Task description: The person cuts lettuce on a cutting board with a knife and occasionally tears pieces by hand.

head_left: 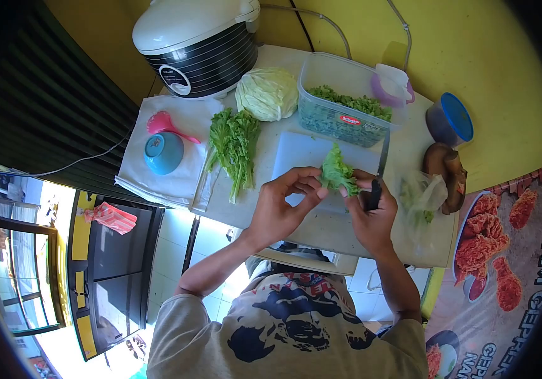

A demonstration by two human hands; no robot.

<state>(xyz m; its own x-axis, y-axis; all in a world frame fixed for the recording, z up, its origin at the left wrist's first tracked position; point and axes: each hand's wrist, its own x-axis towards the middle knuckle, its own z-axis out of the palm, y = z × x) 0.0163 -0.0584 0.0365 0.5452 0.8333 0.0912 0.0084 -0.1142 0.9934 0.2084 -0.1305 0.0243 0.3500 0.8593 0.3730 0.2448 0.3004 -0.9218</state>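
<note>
Over the near part of a white cutting board (288, 151), a curly green lettuce leaf (336, 169) is held up between both hands. My left hand (290, 201) is closed, pinching the leaf's left edge between thumb and fingers. On the other side, my right hand (372, 211) grips the black handle of a knife (384, 155), whose blade points away from me. Its thumb and fingertips also touch the leaf's right edge. Just beyond the board, a clear plastic container (340, 129) holds chopped greens. To the left lies a bunch of leafy lettuce (236, 148).
A pale cabbage (267, 94) sits beside a rice cooker (198, 54). Farther left, a blue bowl (163, 153) and a pink ladle (168, 124) rest on white sheets. At right are a blue-lidded tub (450, 119), a brown object (446, 174) and a plastic bag (423, 199).
</note>
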